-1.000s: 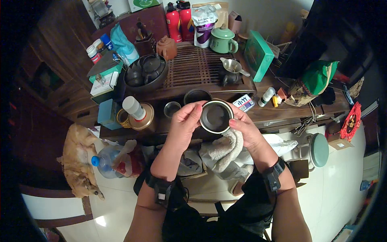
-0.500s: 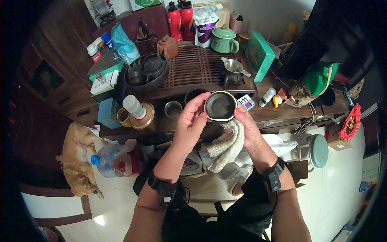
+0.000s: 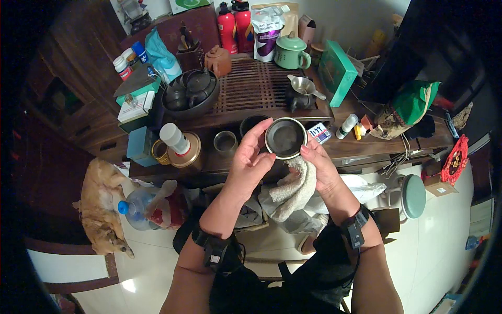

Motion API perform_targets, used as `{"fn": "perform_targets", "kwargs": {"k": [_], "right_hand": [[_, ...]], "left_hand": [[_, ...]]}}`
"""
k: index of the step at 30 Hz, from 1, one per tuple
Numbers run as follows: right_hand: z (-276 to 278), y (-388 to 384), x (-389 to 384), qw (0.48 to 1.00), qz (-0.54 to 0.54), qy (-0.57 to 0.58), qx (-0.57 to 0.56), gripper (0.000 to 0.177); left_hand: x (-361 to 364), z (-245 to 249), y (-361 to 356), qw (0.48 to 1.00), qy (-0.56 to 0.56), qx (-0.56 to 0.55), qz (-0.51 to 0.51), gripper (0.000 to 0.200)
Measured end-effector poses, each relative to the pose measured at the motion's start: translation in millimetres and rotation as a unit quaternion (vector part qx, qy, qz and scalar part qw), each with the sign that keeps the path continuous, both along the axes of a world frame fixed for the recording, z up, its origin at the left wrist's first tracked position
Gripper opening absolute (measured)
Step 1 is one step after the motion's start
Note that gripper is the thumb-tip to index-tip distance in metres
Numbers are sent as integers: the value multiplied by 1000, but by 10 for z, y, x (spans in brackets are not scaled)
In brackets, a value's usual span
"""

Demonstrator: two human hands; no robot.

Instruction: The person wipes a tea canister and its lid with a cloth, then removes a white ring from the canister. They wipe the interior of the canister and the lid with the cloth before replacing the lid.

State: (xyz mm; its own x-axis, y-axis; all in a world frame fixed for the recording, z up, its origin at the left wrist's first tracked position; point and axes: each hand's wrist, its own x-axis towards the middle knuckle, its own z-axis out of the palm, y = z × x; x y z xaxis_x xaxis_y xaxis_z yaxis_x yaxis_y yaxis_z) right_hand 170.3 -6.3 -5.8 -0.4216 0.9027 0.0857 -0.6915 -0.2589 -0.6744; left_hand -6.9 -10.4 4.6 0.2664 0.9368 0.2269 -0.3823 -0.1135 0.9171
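L hand (image 3: pixel 250 161) & R hand (image 3: pixel 323 166) pinching dk cup (image 3: pixel 286 138) at sides; blk bowl (image 3: pixel 196 110) w/ teapot (image 3: pixel 198 82) inside.

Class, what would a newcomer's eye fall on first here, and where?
Most likely the dark round dish with a pale rim, held at centre between the left hand and the right hand, a cream cloth hanging below it. Next, perhaps, the tan dog lying on the floor at left, and the red ornament at far right.

Near are two hands (image 3: pixel 247 166), one pale-rimmed dark dish (image 3: pixel 286 138) and one cream towel (image 3: pixel 296 192); far, two red bottles (image 3: pixel 226 32), one green mug (image 3: pixel 290 54), one reddish-brown teapot (image 3: pixel 218 62); left, one dog (image 3: pixel 102 201); right, one stool (image 3: pixel 414 196).
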Motion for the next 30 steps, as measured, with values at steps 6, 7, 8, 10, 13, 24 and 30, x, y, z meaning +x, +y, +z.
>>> {"fn": "perform_targets", "kwargs": {"k": [6, 7, 8, 10, 13, 24, 30], "right_hand": [[-68, 15, 42, 1000, 25, 11, -1, 66], [-23, 0, 11, 1000, 18, 8, 4, 65], [0, -9, -5, 1000, 10, 4, 10, 64], [-59, 5, 32, 1000, 20, 7, 12, 69], [-64, -6, 58, 999, 28, 17, 13, 70], [-128, 93, 353, 976, 53, -201, 59, 56], [-211, 50, 389, 979, 55, -198, 16, 53]], "left_hand": [[-7, 13, 23, 999, -19, 31, -33, 70], [-17, 10, 30, 999, -13, 38, -33, 72], [-28, 4, 38, 998, -7, 45, -33, 74], [-59, -47, 78, 997, 2, 63, -45, 73], [-74, -84, 99, 989, 77, 121, -18, 73], [24, -22, -116, 903, 357, 225, 85, 78], [27, 11, -137, 875, 402, 251, 101, 85]]}}
